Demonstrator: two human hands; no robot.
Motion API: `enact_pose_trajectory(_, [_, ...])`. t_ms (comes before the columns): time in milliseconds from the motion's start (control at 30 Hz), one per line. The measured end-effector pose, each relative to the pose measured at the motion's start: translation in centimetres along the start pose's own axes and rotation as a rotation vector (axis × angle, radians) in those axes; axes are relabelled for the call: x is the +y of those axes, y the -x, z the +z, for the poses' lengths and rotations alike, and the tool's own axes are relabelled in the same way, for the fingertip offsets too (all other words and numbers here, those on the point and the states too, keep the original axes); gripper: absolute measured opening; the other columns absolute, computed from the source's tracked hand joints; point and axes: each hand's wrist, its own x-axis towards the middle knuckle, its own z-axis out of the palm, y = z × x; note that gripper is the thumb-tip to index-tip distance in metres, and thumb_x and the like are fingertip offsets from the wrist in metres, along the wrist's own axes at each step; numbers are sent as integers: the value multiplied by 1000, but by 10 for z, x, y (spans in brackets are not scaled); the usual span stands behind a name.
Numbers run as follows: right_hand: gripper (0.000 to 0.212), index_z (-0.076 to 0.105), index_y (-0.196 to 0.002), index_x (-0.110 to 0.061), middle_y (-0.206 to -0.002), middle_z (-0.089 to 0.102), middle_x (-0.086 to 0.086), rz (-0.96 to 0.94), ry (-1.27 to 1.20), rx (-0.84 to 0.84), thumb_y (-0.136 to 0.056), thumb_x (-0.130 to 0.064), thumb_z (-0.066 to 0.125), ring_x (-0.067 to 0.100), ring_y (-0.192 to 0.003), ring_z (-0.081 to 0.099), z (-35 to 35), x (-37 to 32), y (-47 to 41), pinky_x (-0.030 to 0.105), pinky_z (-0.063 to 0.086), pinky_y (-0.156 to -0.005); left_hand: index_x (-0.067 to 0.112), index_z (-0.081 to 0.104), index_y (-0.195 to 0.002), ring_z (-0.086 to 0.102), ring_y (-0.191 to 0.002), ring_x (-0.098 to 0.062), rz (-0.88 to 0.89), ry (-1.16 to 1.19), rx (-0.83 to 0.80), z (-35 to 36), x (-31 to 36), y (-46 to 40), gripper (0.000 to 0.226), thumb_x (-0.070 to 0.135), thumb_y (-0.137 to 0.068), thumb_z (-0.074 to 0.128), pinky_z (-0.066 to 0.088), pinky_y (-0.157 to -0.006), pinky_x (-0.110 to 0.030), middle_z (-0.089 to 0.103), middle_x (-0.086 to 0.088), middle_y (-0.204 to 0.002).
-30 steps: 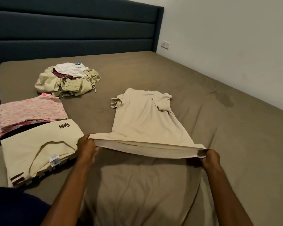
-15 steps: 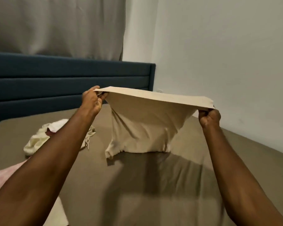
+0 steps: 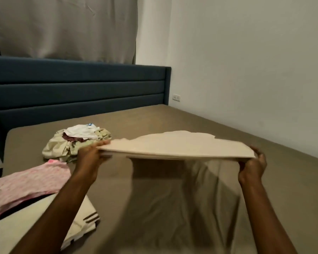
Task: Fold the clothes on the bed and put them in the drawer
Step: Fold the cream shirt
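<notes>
Both hands hold a beige shirt (image 3: 174, 146) stretched out nearly flat between them, above the bed (image 3: 264, 180). The left hand (image 3: 89, 158) grips the shirt's left end, fingers curled over the top of the cloth; motion blur softens the hand and that corner, so the exact hold of each finger cannot be made out. The right hand (image 3: 253, 165) pinches the right end, thumb on top and fingers curled beneath, mostly hidden under the fabric. The shirt is seen almost edge-on: its near edge shows as layered folds, while its far part rises in a blurred, uneven outline, and how many layers there are cannot be told. Whether any part of it touches the mattress is hidden behind its near edge; a dark shadow lies on the sheet under it. Beyond the left hand, just behind its fingers, sits a heap of unfolded clothes (image 3: 75, 142), pale green, white and dark red, partly covered by the hand. To the left of the left forearm lies a folded pink garment (image 3: 29, 182) on a dark layer, its left side cut off by the frame edge. Under that forearm lies a folded cream garment (image 3: 81, 224) with dark stripes, largely hidden by the arm. Far beyond both hands stands a blue headboard (image 3: 77, 88), with a grey curtain (image 3: 66, 28) above it and a wall socket (image 3: 176, 97) to its right.
</notes>
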Motion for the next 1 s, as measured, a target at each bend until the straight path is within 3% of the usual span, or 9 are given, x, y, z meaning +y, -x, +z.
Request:
enact_pose_trajectory(167, [43, 75, -79, -22, -98, 74, 11, 34, 374, 147, -72, 11, 48, 31, -98, 67, -163, 53, 63, 40, 53, -74, -15, 73, -92, 74, -79, -32, -289, -334, -119, -101, -99, 81, 22, -20, -92, 52, 65, -64, -35, 74, -27, -93])
enact_pose_trajectory(233, [42, 74, -81, -18, -90, 73, 4, 107, 518, 168, -75, 14, 47, 30, -97, 67, -212, 61, 98, 35, 55, -72, -13, 75, -83, 73, -70, -32, -370, -495, -185, -133, -123, 108, 22, -23, -88, 57, 62, -56, -32, 71, -32, -88])
enact_pose_trajectory(433, [51, 78, -101, -3, -98, 73, 14, 176, 729, 160, -74, 19, 41, 35, -96, 66, -282, 54, 152, 52, 58, -87, -2, 80, -77, 77, -69, -30, -404, -933, -332, -160, -140, 148, 10, -11, -78, 79, 59, -55, -25, 76, -19, -75])
enact_pose_trajectory(533, [49, 81, -92, -12, -97, 76, 13, 178, 802, 115, -74, 16, 46, 40, -93, 71, -296, 52, 155, 64, 60, -82, -1, 79, -76, 76, -64, -25, -394, -1038, -365, -161, -140, 153, 8, -3, -74, 86, 61, -56, -27, 76, -15, -71])
enact_pose_trajectory(633, [44, 79, -98, -21, -102, 75, 11, 181, 931, 101, -73, 9, 59, 38, -92, 72, -310, 53, 152, 59, 62, -82, -2, 74, -78, 75, -60, -25, -299, -1106, -356, -161, -145, 151, 10, 0, -77, 84, 62, -56, -31, 74, -12, -63])
enact_pose_trajectory(767, [13, 72, -92, -1, -95, 71, 28, 245, 902, 71, -82, -5, 66, 46, -74, 73, -292, 53, 147, 64, 61, -70, 0, 60, -87, 71, -50, -30, -140, -1057, -197, -154, -149, 146, 10, -1, -87, 70, 58, -46, -35, 70, -15, -59])
enact_pose_trajectory(900, [17, 69, -92, 9, -84, 67, 29, 401, 839, -26, -93, -1, 56, 46, -69, 69, -247, 49, 138, 53, 62, -58, 10, 50, -106, 69, -49, -29, -218, -1261, -316, -157, -153, 137, 22, -3, -88, 48, 56, -43, -37, 69, -17, -72])
enact_pose_trajectory(967, [20, 69, -96, 10, -86, 65, 22, 410, 782, -58, -95, 3, 50, 38, -74, 63, -214, 50, 118, 47, 59, -67, 12, 48, -112, 69, -49, -28, -284, -1255, -355, -151, -145, 126, 26, -3, -93, 39, 54, -41, -34, 69, -19, -75])
enact_pose_trajectory(1000, [23, 69, -98, 8, -89, 66, 21, 434, 706, -61, -96, 4, 46, 37, -81, 62, -198, 53, 103, 50, 58, -74, 4, 51, -113, 71, -52, -31, -335, -1124, -346, -144, -140, 117, 25, -4, -95, 35, 57, -43, -36, 69, -23, -76])
